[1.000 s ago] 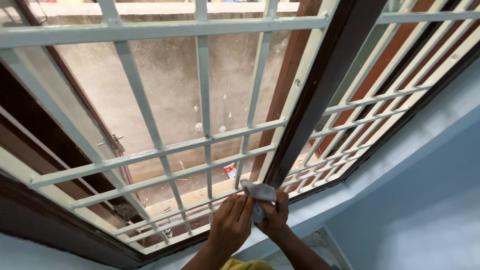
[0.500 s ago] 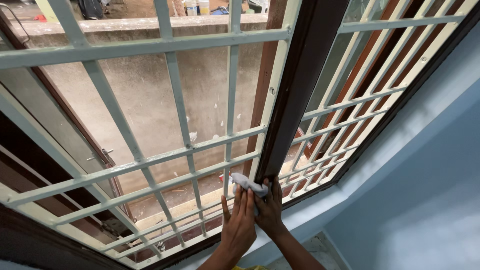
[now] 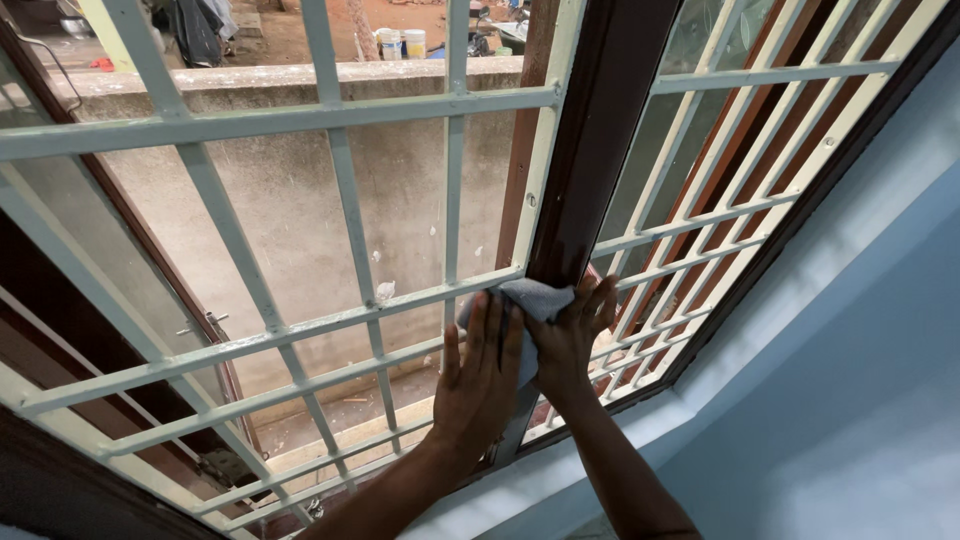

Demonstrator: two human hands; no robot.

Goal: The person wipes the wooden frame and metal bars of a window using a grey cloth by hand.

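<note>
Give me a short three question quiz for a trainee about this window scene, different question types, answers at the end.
1. True or false: both hands press the grey cloth against the dark brown window post.
2. What colour are the grille bars? A) black B) cream white C) red
3. Fill in: the left hand lies flat with its fingers pointing ____.

Key:
1. True; the right hand grips the cloth from the other side.
2. B
3. upward
</note>
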